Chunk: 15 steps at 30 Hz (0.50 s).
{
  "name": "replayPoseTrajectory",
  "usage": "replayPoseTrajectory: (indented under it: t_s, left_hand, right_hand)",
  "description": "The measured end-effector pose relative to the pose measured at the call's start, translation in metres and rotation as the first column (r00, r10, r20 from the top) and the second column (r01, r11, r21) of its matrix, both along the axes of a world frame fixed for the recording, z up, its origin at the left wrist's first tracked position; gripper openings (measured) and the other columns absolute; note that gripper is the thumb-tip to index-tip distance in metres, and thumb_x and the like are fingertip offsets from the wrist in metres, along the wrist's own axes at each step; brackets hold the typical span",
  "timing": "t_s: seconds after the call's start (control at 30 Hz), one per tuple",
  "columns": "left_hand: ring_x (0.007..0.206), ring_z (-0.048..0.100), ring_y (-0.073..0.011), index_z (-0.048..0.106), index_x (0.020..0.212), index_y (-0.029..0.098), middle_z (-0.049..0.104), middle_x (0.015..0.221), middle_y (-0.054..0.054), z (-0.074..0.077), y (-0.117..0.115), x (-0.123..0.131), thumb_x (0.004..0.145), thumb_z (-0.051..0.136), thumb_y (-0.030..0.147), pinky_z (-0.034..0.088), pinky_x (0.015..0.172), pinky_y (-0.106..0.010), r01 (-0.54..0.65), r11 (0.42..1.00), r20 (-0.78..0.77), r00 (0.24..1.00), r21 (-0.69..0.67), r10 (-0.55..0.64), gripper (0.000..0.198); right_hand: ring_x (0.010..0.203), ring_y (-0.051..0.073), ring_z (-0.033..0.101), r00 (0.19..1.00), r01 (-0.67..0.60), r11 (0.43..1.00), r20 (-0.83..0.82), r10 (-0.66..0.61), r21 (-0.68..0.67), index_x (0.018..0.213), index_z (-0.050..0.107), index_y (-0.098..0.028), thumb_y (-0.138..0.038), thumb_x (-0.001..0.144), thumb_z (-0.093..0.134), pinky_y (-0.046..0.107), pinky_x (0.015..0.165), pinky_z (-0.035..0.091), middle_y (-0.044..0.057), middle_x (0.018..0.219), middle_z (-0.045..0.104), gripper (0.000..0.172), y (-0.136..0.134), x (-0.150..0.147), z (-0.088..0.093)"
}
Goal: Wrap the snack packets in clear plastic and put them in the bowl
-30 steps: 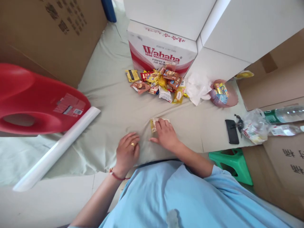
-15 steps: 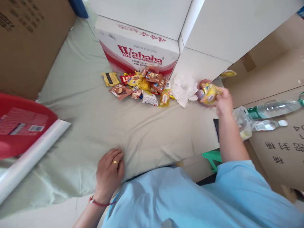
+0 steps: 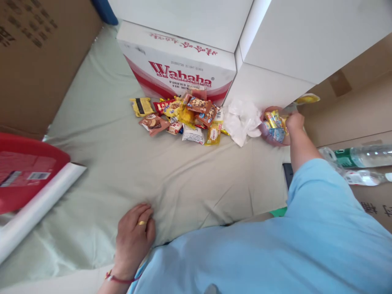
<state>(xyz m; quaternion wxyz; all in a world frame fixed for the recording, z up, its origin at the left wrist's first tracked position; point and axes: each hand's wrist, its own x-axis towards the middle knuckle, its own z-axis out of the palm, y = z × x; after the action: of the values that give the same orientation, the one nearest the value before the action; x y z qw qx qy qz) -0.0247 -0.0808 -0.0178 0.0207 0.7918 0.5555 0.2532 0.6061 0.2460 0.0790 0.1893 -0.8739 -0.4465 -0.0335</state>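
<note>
The fingers of my right hand [image 3: 295,121] are blurred at the right side of the pink bowl [image 3: 271,141], and I cannot tell if they pinch something. Half a second ago they carried a yellow packet above this bowl; now I do not see it clearly in the grip. I judge it is either among the wrapped snacks [image 3: 277,121] inside or hidden by the hand. My left hand [image 3: 135,233] rests on the cloth [image 3: 186,179], fingers side by side and loosely bent, around nothing that I can see. One second ago a packet was under the right hand, near the left one; in that place I now see wrinkled fabric.

The tight room is around the bowl: the white plastic bag [image 3: 241,122] is just beside its left, the cabinet [image 3: 275,75] stands behind, and the cardboard [image 3: 352,106] is near on the right. My sleeve [image 3: 318,183] passes close to a dark object [image 3: 288,173] at the cloth's edge. The widest room is over the cloth, between the left hand and the snack pile [image 3: 185,115]; the white roll [image 3: 39,208] lies well apart, at far left.
</note>
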Motion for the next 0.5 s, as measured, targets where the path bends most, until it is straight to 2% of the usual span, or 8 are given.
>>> replayPoseTrajectory:
  t_s: [0.1,0.17,0.27,0.37,0.43,0.5]
  left_hand:
    - [0.103,0.071,-0.0332,0.062,0.103,0.020,0.072,0.105,-0.013,0.002,0.003,0.001,0.086,0.060,0.008,0.057,0.091,-0.049,0.003,1.000,-0.012,1.000,0.012,-0.003,0.021]
    - [0.102,0.071,-0.0332,0.061,0.102,0.020,0.072,0.104,-0.013,0.003,0.004,0.001,0.086,0.060,0.007,0.057,0.090,-0.049,0.005,1.000,-0.019,1.000,0.013,-0.005,0.020]
    - [0.102,0.071,-0.0326,0.061,0.102,0.020,0.071,0.104,-0.013,0.002,0.004,0.000,0.086,0.060,0.008,0.058,0.089,-0.049,0.004,1.000,-0.018,1.000,0.014,-0.003,0.020]
    - [0.104,0.072,-0.0316,0.062,0.103,0.021,0.072,0.105,-0.011,0.000,0.001,0.000,0.086,0.059,0.009,0.058,0.091,-0.048,-0.022,1.000,0.004,1.000,-0.001,0.022,0.021]
    - [0.106,0.072,-0.0309,0.063,0.104,0.022,0.073,0.106,-0.010,-0.001,-0.001,0.000,0.086,0.059,0.009,0.058,0.093,-0.049,-0.037,0.999,0.032,0.999,-0.023,0.038,0.022]
    - [0.107,0.072,-0.0308,0.064,0.104,0.022,0.073,0.107,-0.010,-0.002,-0.001,-0.001,0.086,0.059,0.010,0.058,0.095,-0.049,-0.040,0.998,0.056,0.998,-0.037,0.042,0.022]
  right_hand:
    - [0.119,0.021,0.054,0.988,0.033,0.999,0.148,-0.037,0.026,0.105,0.070,-0.005,-0.009,0.101,0.042,0.045,0.088,0.033,0.033,0.131,0.060,0.029,-0.003,-0.002,-0.006]
    - [0.127,0.022,0.046,0.971,0.007,1.000,0.237,-0.009,0.010,0.111,0.068,-0.005,-0.010,0.104,0.036,0.045,0.090,0.031,0.033,0.137,0.055,0.033,-0.008,-0.002,-0.007]
    - [0.119,0.023,0.048,0.971,-0.039,0.999,0.234,0.045,-0.032,0.112,0.067,-0.002,-0.004,0.098,0.045,0.044,0.092,0.030,0.031,0.127,0.059,0.026,-0.016,-0.002,-0.004]
    - [0.115,0.026,0.049,0.972,-0.013,0.988,0.235,-0.024,0.155,0.114,0.067,-0.006,0.002,0.089,0.050,0.044,0.097,0.030,0.031,0.127,0.060,0.031,-0.031,-0.005,0.001]
    - [0.112,0.028,0.051,0.967,-0.057,0.961,0.253,-0.014,0.271,0.112,0.067,-0.012,-0.002,0.093,0.046,0.044,0.096,0.032,0.029,0.124,0.064,0.030,-0.049,-0.013,0.002]
    - [0.104,0.029,0.054,0.962,-0.174,0.954,0.250,0.112,0.245,0.102,0.066,-0.017,-0.013,0.099,0.042,0.044,0.094,0.035,0.025,0.112,0.068,0.024,-0.073,-0.027,-0.004]
